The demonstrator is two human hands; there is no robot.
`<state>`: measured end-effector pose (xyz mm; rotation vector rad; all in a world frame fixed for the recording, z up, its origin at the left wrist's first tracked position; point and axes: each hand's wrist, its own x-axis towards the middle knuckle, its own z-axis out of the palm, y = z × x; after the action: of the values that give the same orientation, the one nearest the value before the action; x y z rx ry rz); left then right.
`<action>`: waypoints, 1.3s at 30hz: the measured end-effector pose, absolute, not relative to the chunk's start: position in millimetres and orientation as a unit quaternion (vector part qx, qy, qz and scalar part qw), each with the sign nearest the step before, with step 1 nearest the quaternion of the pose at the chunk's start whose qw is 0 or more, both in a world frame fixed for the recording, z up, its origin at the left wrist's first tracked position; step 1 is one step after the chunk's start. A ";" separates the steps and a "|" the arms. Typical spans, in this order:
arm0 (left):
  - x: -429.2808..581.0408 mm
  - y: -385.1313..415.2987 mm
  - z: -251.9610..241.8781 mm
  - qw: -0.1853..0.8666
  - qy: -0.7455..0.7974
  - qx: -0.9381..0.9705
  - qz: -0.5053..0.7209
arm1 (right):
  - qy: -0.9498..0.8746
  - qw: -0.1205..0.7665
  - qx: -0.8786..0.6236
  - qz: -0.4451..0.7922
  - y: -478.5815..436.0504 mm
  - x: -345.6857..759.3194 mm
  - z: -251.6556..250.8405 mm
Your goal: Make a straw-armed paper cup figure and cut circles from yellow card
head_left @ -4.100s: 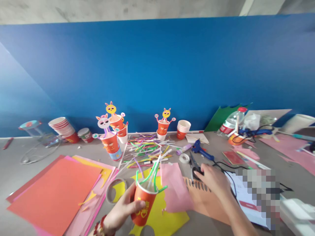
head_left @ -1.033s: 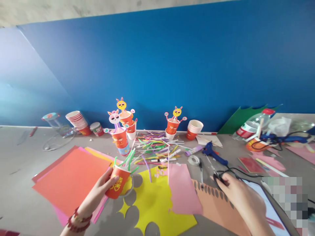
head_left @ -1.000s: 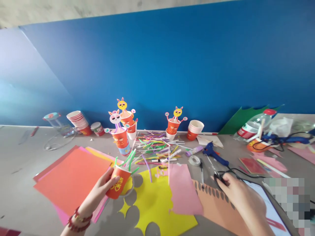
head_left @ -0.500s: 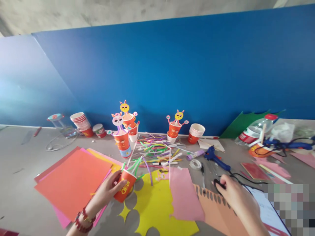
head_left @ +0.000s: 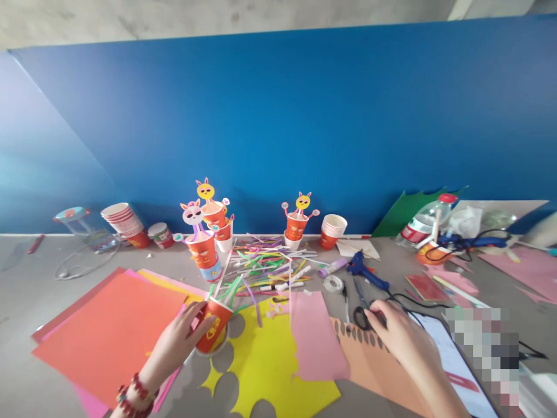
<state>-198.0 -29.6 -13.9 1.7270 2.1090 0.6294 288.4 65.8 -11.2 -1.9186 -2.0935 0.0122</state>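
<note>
My left hand (head_left: pixel 185 331) is closed round a red paper cup (head_left: pixel 214 322), tilted, with green and white pipe cleaners (head_left: pixel 234 290) sticking out of its mouth. A pale round rim shows just below this cup, partly hidden. My right hand (head_left: pixel 398 334) has its fingers closed at the dark handle loops of a pair of scissors (head_left: pixel 361 318); the blades point away, toward the blue glue gun (head_left: pixel 365 271). Under and between my hands lie yellow paper (head_left: pixel 265 360) with round cutouts, a pink sheet (head_left: pixel 317 342) and an orange sheet (head_left: pixel 374 371) with a notched edge.
Cup figures with animal faces (head_left: pixel 202 255) stand behind, beside a pile of pipe cleaners (head_left: pixel 270 261). Stacked cups (head_left: pixel 124 223), orange paper (head_left: pixel 113 331), a tape roll (head_left: pixel 333 283), a bottle (head_left: pixel 424 223) and a phone (head_left: pixel 452 360) are around. A blue panel (head_left: pixel 278 128) borders the back.
The view has swung right, so things appear further left. My right hand sits a little differently at the scissors, with more of their loops and blades showing. My left hand still holds the cup.
</note>
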 end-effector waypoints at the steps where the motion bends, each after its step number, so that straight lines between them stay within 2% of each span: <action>1: -196.9 -31.2 -13.5 0.166 0.745 0.609 0.214 | -0.734 0.164 -0.659 -0.015 64.0 286.0 -10.0; 4: -192.2 -36.7 -11.1 0.145 0.744 0.624 0.190 | -0.754 0.204 -0.623 -0.043 57.9 274.9 -6.5; 8: -189.2 -38.9 -9.3 0.114 0.736 0.643 0.178 | -0.792 0.231 -0.566 0.003 47.1 255.5 -1.3; 12: -186.3 -39.1 -5.2 0.015 0.710 0.667 0.224 | -0.831 0.197 -0.515 0.074 31.5 243.3 3.8; 14: -176.9 -43.8 0.6 -0.059 0.668 0.699 0.250 | -0.851 0.173 -0.488 0.085 19.8 240.4 6.6; 16: -160.0 -52.2 7.5 -0.089 0.607 0.749 0.252 | -0.872 0.145 -0.458 0.095 5.4 237.2 9.5; 18: -138.8 -61.3 11.8 -0.069 0.503 0.832 0.225 | -0.896 0.117 -0.411 0.123 -9.6 232.2 10.5; 21: -111.6 -68.3 8.1 0.020 0.371 0.916 0.154 | -0.923 0.114 -0.348 0.120 -26.9 222.4 3.3; 28: -105.3 -57.5 -16.5 0.110 0.433 0.888 0.109 | -0.923 0.197 -0.324 0.063 -28.5 216.7 -19.6; 35: -116.2 -50.8 4.3 0.190 0.481 0.822 0.239 | -0.859 0.336 -0.378 0.082 -5.7 231.9 10.6; 39: -115.4 -47.2 6.5 0.181 0.504 0.805 0.255 | -0.851 0.343 -0.388 0.087 2.9 231.8 24.6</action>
<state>-115.4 -47.2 6.5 2.2729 1.4242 0.7211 231.8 2.9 24.6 -1.0076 -2.2118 0.2262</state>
